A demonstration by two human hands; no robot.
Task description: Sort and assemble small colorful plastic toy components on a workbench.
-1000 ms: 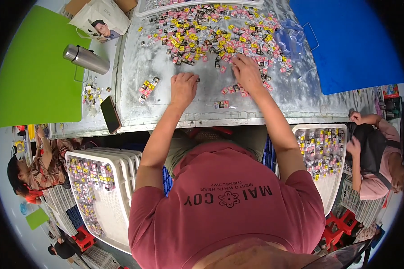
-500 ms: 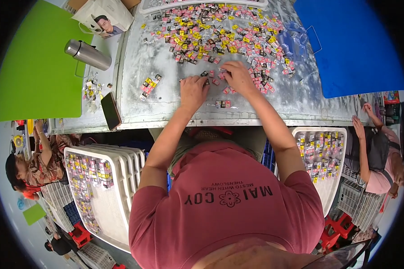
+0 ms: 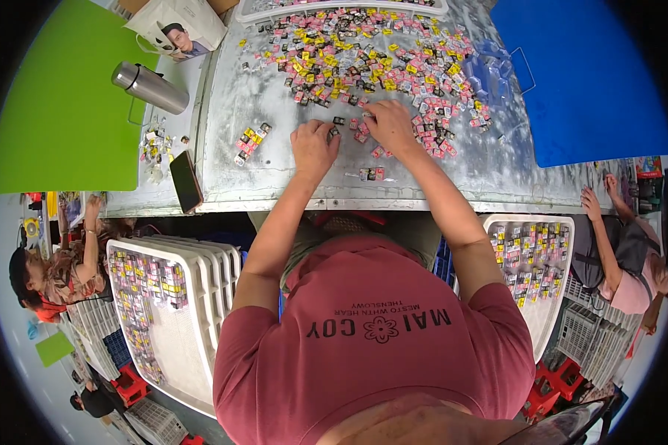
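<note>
Over the metal-topped table, my left hand [image 3: 314, 150] is closed, thumb and forefinger pinching a small black block [image 3: 335, 132]. Another black block [image 3: 338, 120] lies just beyond those fingertips. My right hand [image 3: 393, 127] has its fingers curled together at the near edge of the pile, beside a few pink blocks [image 3: 361, 133]; whatever is between its fingertips is too small to make out. Closer to me, a short row of black and pink blocks [image 3: 372, 174] lies with clear plastic around it. A joined group of yellow, pink and black blocks [image 3: 252, 143] rests to the left.
A wide pile of mixed small blocks [image 3: 364, 55] covers the far table, before a white tray [image 3: 341, 12]. Clear plastic pieces [image 3: 490, 74] lie right. Leftward are a phone [image 3: 185, 182], steel flask [image 3: 151, 87] and bag [image 3: 178, 30]. Block-filled trays [image 3: 174, 363] flank me; co-workers sit both sides.
My left hand has shifted slightly left, leaving a black block in view between my hands. My right hand has barely moved. The co-worker at left has raised an arm; the view has shifted a little.
</note>
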